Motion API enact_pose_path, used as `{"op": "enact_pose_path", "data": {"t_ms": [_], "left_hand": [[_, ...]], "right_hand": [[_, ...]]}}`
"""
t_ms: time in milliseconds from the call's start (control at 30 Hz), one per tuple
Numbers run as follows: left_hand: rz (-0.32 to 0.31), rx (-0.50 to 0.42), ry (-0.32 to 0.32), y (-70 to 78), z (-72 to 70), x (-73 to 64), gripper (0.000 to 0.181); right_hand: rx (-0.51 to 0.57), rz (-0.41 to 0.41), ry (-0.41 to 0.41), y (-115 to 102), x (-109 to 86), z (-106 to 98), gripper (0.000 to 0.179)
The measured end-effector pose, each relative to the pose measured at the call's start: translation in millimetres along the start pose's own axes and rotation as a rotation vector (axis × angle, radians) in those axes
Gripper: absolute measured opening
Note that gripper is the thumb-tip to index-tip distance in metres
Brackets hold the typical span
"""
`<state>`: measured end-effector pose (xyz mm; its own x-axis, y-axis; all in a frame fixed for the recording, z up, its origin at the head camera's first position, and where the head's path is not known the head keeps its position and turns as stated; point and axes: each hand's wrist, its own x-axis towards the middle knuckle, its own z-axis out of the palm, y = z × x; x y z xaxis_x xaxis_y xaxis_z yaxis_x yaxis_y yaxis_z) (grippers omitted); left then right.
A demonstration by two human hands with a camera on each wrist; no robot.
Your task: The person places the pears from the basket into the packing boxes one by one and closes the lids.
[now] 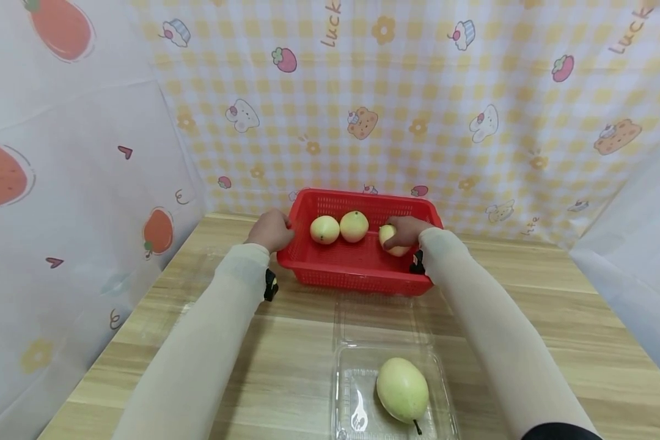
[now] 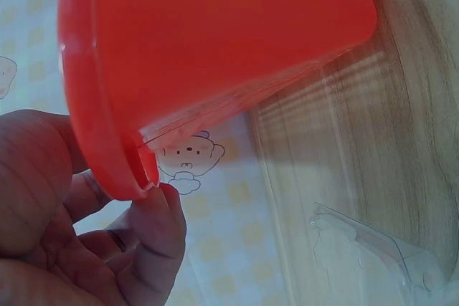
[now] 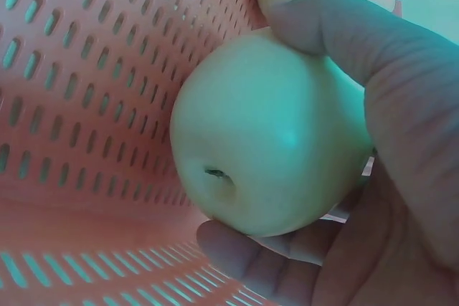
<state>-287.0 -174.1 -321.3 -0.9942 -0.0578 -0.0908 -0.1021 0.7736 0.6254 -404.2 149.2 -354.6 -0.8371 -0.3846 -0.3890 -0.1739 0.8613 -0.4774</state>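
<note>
The right hand [image 1: 409, 230] holds a pale yellow pear [image 3: 265, 134] inside the red basket [image 1: 357, 278], thumb on one side and fingers curled under the other, so the grip is about as wide as the fruit. That pear is in the basket's right half; whether it touches the basket's floor, I cannot tell. A small dark dimple shows at its end (the right wrist view looks almost straight at it).

The left hand [image 1: 269, 232] pinches the rim at the basket's left end, a narrow grip, with the thumb and fingers on either side of the edge. Two more pears, a left one [image 1: 325, 230] and one just beside it [image 1: 354, 227], lie in the basket's left half, apart from the held one.

In front of the basket, on the near side, a clear plastic container [image 1: 354, 373] stands open, its flat lid [image 1: 379, 321] spread between it and the basket. A larger-looking, greener pear [image 1: 402, 391] lies in it, dark stem pointing away from the basket. Left of the basket is another piece of clear plastic [image 2: 380, 241], its full shape hard to make out. Basket and container rest on a wood-grain table [image 1: 528, 293]; behind the basket hangs a yellow-checked cloth [image 1: 308, 79] printed with bears and strawberries.
</note>
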Motion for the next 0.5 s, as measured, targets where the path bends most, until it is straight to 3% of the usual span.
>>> {"op": "enact_pose_path", "data": {"t_ms": [500], "left_hand": [[0.026,0.011,0.003,1.6,-1.4,-3.8,0.032]], "right_hand": [[-0.063,-0.031,0.012,-1.4,-5.0,-2.9,0.071]]}}
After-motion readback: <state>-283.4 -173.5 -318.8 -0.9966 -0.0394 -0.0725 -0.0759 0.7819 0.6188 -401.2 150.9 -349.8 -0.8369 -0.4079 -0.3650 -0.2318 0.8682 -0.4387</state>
